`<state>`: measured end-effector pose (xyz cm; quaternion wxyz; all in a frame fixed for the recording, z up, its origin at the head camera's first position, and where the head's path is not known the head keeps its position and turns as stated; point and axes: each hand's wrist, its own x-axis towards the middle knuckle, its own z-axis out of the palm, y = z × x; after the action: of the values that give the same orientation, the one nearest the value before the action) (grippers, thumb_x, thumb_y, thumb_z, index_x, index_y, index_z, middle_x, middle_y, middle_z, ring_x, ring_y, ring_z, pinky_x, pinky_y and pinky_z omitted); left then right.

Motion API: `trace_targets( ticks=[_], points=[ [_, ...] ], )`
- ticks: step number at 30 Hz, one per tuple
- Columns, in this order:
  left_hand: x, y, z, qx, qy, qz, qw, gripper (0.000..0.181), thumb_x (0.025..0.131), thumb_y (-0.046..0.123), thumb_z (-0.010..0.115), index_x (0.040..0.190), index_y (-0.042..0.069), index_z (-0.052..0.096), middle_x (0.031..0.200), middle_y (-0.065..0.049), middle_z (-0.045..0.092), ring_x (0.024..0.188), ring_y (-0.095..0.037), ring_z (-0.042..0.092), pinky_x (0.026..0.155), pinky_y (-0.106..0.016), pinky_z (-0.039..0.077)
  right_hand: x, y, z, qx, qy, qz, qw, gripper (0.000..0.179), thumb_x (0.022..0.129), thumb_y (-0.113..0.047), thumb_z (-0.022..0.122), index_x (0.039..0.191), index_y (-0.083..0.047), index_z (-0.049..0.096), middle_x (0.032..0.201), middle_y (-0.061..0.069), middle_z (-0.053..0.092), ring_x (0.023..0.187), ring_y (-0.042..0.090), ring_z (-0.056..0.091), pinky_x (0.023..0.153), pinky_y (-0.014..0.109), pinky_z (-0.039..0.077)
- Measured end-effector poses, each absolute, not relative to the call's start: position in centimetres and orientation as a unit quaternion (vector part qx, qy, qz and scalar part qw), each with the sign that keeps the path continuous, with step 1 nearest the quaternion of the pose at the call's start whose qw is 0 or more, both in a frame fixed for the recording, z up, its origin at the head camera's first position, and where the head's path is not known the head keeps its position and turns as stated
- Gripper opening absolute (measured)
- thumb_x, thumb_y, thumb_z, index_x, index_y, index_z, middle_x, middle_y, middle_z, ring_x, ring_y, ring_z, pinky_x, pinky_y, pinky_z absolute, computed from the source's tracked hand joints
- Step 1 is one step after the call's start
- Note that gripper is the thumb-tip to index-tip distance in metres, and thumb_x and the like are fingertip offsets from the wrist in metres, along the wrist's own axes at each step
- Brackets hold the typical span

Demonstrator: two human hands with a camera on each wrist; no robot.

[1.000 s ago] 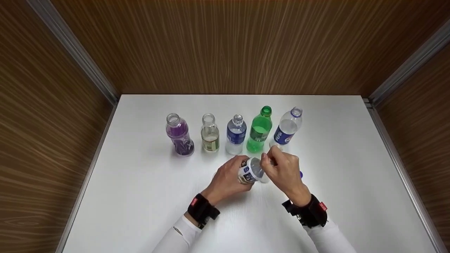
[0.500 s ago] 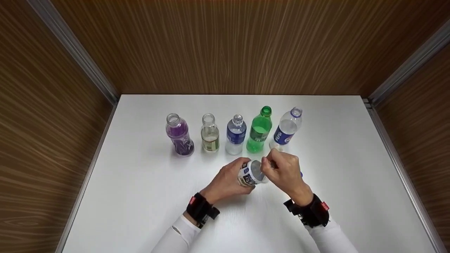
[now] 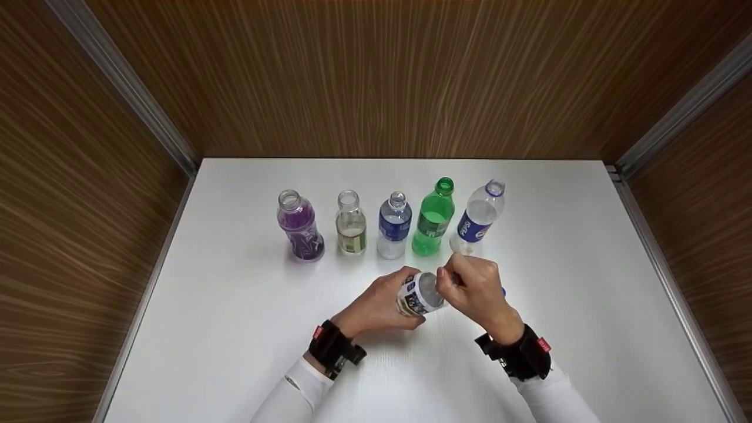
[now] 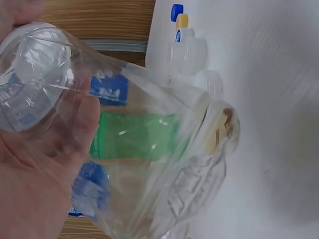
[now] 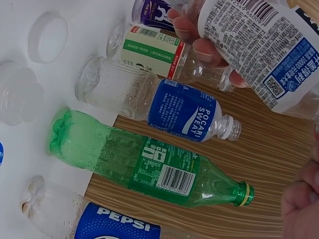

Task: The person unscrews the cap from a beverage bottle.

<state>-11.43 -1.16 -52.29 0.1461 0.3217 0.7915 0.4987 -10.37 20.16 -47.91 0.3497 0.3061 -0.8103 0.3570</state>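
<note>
My left hand (image 3: pixel 385 302) wraps round a clear plastic bottle (image 3: pixel 432 288) with a white printed label (image 5: pixel 259 55), held tilted above the table. In the left wrist view its moulded base (image 4: pixel 214 149) points right. Curled fingers of my right hand (image 3: pixel 473 291) pinch the top end of this bottle, and they hide its neck and any cap there. Only part of the right hand (image 5: pixel 301 199) enters the right wrist view, at the lower right edge.
Behind stand uncapped bottles: purple (image 3: pixel 301 229), clear glass-like (image 3: pixel 351 226), Pocari Sweat (image 3: pixel 393 226), green (image 3: pixel 433 220) and Pepsi (image 3: pixel 477 217). Several loose caps lie on the white table, among them blue (image 4: pixel 177 12), yellow (image 4: pixel 182 21) and translucent (image 4: pixel 192 56). Wood-grain panels (image 3: pixel 376 76) enclose the table.
The left hand and its bottle have shifted slightly toward the person. My right hand stays at the bottle's top, a little lower in view. The standing bottles have not moved.
</note>
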Motion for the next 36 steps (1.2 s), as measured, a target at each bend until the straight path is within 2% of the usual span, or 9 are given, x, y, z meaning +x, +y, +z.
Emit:
trace_targets(
  ticks=[10, 13, 16, 22, 25, 28, 36],
  points=[
    [-11.5, -1.3, -52.3, 0.327, 0.772, 0.514, 0.180, 0.068, 0.074, 0.015, 0.090, 0.132, 0.014, 0.056, 0.110, 0.005, 0.065, 0.096, -0.009, 0.063, 0.085, -0.027, 0.055, -10.3, 20.2, -47.8, 0.329, -0.801, 0.358, 0.350, 0.019, 0.085, -0.009, 0.058, 0.069, -0.011, 0.048, 0.055, -0.006, 0.048, 0.048, 0.005, 0.040, 0.039, 0.024, 0.033],
    [-11.3, -1.2, -52.5, 0.319, 0.776, 0.515, 0.172, 0.068, 0.074, 0.015, 0.090, 0.132, 0.014, 0.056, 0.111, 0.004, 0.066, 0.097, -0.009, 0.063, 0.086, -0.027, 0.055, -10.4, 20.2, -47.8, 0.318, -0.806, 0.364, 0.343, 0.017, 0.083, -0.008, 0.058, 0.070, -0.011, 0.049, 0.055, -0.005, 0.050, 0.048, 0.005, 0.040, 0.039, 0.023, 0.033],
    [-11.1, -0.8, -52.7, 0.305, 0.805, 0.495, 0.123, 0.068, 0.075, 0.017, 0.089, 0.133, 0.012, 0.056, 0.111, 0.002, 0.066, 0.096, -0.011, 0.063, 0.085, -0.028, 0.055, -10.5, 20.2, -47.9, 0.280, -0.822, 0.367, 0.333, 0.012, 0.081, -0.006, 0.058, 0.072, -0.011, 0.052, 0.056, -0.005, 0.051, 0.049, 0.003, 0.040, 0.040, 0.022, 0.032],
    [-10.9, -0.1, -53.1, 0.286, 0.884, 0.366, -0.058, 0.069, 0.073, 0.025, 0.091, 0.130, 0.007, 0.057, 0.112, -0.004, 0.067, 0.096, -0.018, 0.065, 0.085, -0.033, 0.056, -10.5, 20.0, -48.3, 0.154, -0.881, 0.319, 0.312, 0.004, 0.080, -0.010, 0.057, 0.076, -0.010, 0.056, 0.054, -0.006, 0.048, 0.047, 0.006, 0.038, 0.042, 0.026, 0.030],
    [-10.8, 0.1, -53.1, 0.283, 0.897, 0.327, -0.095, 0.070, 0.072, 0.027, 0.092, 0.129, 0.007, 0.057, 0.112, -0.005, 0.067, 0.097, -0.020, 0.066, 0.087, -0.034, 0.056, -10.5, 19.9, -48.5, 0.123, -0.892, 0.302, 0.311, 0.011, 0.084, -0.013, 0.060, 0.074, -0.010, 0.055, 0.052, -0.008, 0.044, 0.045, 0.008, 0.036, 0.042, 0.030, 0.029],
    [-10.7, 0.1, -53.1, 0.288, 0.891, 0.341, -0.086, 0.069, 0.073, 0.025, 0.091, 0.129, 0.006, 0.056, 0.112, -0.006, 0.067, 0.097, -0.020, 0.066, 0.087, -0.033, 0.056, -10.5, 19.8, -48.5, 0.133, -0.887, 0.305, 0.320, 0.017, 0.087, -0.013, 0.062, 0.073, -0.010, 0.053, 0.052, -0.009, 0.041, 0.045, 0.007, 0.034, 0.042, 0.028, 0.027],
    [-10.7, -0.2, -52.8, 0.293, 0.858, 0.421, 0.013, 0.072, 0.074, 0.021, 0.089, 0.135, 0.006, 0.054, 0.117, -0.006, 0.066, 0.098, -0.017, 0.065, 0.086, -0.032, 0.056, -10.5, 19.8, -48.2, 0.207, -0.846, 0.337, 0.357, 0.017, 0.083, -0.009, 0.061, 0.072, -0.011, 0.048, 0.052, -0.009, 0.040, 0.047, 0.002, 0.032, 0.042, 0.021, 0.022]
  ],
)
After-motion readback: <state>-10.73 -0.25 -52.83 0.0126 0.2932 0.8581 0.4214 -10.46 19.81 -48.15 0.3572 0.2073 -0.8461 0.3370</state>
